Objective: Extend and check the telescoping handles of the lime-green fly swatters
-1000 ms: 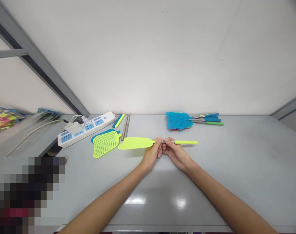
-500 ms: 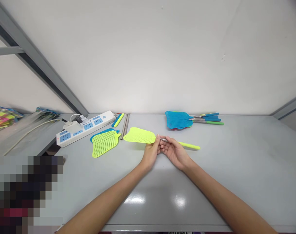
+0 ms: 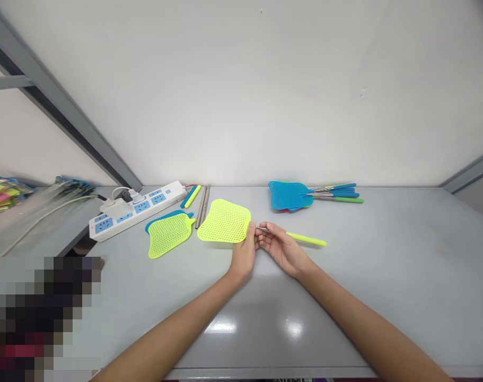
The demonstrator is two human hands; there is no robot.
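Held above the table is a yellow-green fly swatter (image 3: 224, 222), its perforated head to the left and its handle to the right. My left hand (image 3: 244, 254) pinches it at the neck, thumb on the edge of the head. Around the metal rod, my right hand (image 3: 283, 246) closes its fingers just short of the yellow grip. To the left lie a loose yellow swatter head (image 3: 170, 234) and a blue swatter head (image 3: 156, 220) partly under it. Metal rods (image 3: 202, 207) and a yellow grip sleeve (image 3: 193, 196) beside a blue grip sleeve (image 3: 187, 197) lie behind.
Several complete swatters are stacked, a blue one (image 3: 289, 196) on top, near the wall. A white power strip (image 3: 138, 209) with plugs and a cable sits at the left. Plastic-wrapped items (image 3: 6, 193) lie beyond the table's left edge. Metal frame posts flank the table.
The held swatter's head has turned about its rod, so its perforated face now shows more broadly. My left hand rolled with it; my right hand stays almost in place.
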